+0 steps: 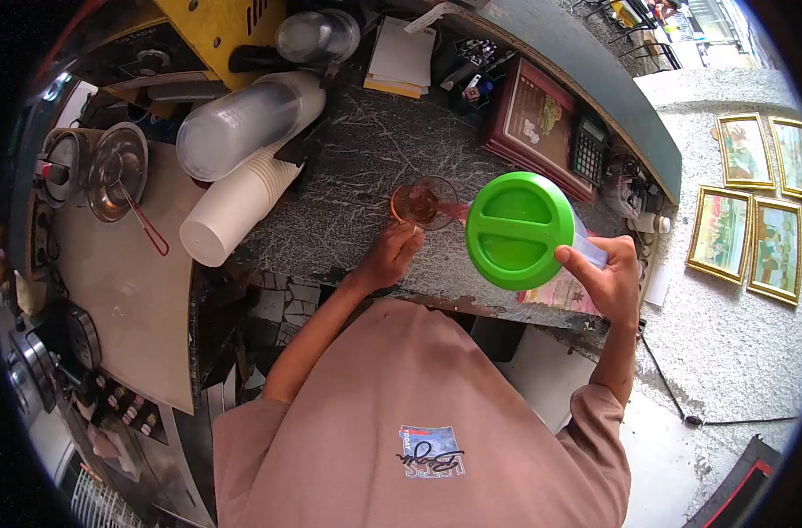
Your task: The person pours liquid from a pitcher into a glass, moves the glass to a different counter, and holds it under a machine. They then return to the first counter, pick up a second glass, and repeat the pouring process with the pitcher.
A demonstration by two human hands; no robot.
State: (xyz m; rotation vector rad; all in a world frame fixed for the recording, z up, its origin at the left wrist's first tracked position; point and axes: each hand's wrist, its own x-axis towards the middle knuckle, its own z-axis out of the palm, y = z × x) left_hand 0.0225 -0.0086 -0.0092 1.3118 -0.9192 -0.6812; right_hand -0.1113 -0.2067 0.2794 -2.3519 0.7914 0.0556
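Observation:
A clear glass (434,204) with reddish-brown liquid in it stands on the dark marbled counter (357,141). My left hand (390,257) is closed at the near side of the glass, its fingertips against it. My right hand (608,277) grips the handle of a pitcher with a green lid (519,231). The pitcher is tilted to the left, and a reddish stream runs from it to the glass. Most of the pitcher's body is hidden behind the lid.
Stacked paper cups (225,224) and clear plastic cups (234,132) lie at the left. Behind are papers (401,53), maroon menus (542,119) and a calculator (588,150). A steel strainer (117,172) sits on the left counter (146,290). A raised ledge (586,70) borders the back.

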